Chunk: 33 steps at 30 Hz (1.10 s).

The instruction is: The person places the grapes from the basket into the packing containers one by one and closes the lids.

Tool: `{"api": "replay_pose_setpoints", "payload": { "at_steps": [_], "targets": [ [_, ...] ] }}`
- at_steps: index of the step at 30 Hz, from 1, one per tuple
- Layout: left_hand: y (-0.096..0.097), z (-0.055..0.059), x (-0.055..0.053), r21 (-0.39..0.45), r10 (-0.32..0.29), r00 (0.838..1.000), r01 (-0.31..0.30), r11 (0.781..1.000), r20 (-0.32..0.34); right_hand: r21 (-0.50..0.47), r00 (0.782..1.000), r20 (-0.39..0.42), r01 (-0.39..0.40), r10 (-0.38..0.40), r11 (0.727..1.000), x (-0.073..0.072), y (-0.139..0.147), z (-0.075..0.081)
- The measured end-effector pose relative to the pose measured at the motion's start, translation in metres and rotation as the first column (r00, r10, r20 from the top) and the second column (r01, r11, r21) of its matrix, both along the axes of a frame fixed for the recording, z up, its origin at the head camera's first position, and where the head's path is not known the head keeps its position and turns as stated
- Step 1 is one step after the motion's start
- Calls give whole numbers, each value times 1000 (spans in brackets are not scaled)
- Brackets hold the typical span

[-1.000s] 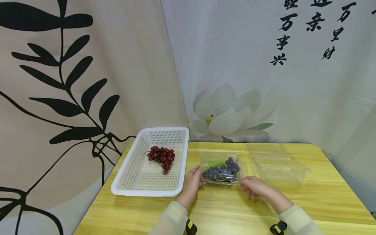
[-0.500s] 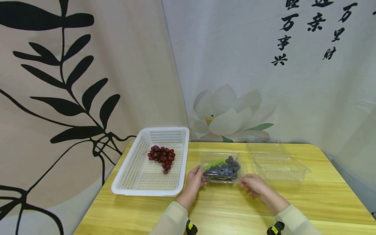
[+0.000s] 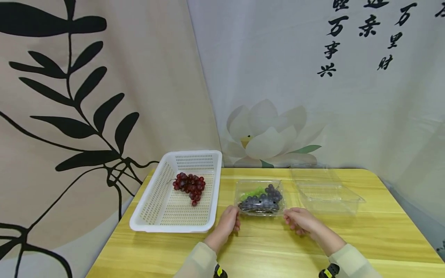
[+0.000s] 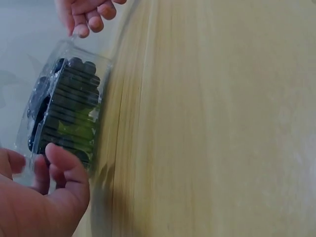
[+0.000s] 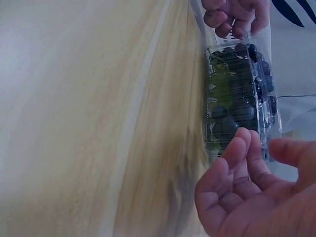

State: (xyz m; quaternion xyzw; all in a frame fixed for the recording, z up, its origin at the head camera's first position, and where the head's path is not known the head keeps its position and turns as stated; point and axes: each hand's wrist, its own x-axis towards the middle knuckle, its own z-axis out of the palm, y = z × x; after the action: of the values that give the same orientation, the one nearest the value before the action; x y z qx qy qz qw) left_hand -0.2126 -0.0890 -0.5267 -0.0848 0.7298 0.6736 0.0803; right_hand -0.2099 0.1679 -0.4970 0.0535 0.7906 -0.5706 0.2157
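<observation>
A clear plastic clamshell box [image 3: 260, 210], its lid down, sits on the table with dark grapes [image 3: 274, 194] and green grapes [image 3: 255, 192] inside. At its front left corner my left hand [image 3: 227, 222] pinches the rim between thumb and fingers. My right hand [image 3: 300, 221] pinches the front right corner the same way. In the left wrist view the dark grapes [image 4: 74, 94] show through the ribbed wall, my left hand [image 4: 49, 197] close at the near end. The right wrist view has my right hand [image 5: 252, 192] at the near corner, thumb and fingertips either side of the rim.
A white perforated basket [image 3: 139, 216] stands on the left, holding a bunch of red grapes [image 3: 190, 186]. To the right lies another clear clamshell box [image 3: 330, 197] with its lid raised. A printed curtain [image 3: 167, 96] hangs behind the wooden table [image 3: 264, 255].
My left hand has shifted from the box's left side to its front left corner. The right hand stays at the right corner; the box has hardly moved.
</observation>
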Motion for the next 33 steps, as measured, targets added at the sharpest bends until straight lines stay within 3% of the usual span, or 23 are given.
{"api": "replay_pose_setpoints", "payload": {
  "at_steps": [8,15,21,33],
  "targets": [
    [0,-1,-2,-58,-21,997,17,998,-69,-5,1000,6,8,-8,1000,1,-2,1],
    [-3,-1,-1,-104,-49,996,42,994,-68,10,1000,11,20,-20,1000,3,-3,0],
    [-3,-1,1,-63,2,1000,-4,998,-31,14,1000,1,31,-31,999,4,-4,-1],
    [3,-5,-7,-86,42,996,-49,995,-81,-22,997,-5,74,-74,997,-6,-9,-5]
  ]
}}
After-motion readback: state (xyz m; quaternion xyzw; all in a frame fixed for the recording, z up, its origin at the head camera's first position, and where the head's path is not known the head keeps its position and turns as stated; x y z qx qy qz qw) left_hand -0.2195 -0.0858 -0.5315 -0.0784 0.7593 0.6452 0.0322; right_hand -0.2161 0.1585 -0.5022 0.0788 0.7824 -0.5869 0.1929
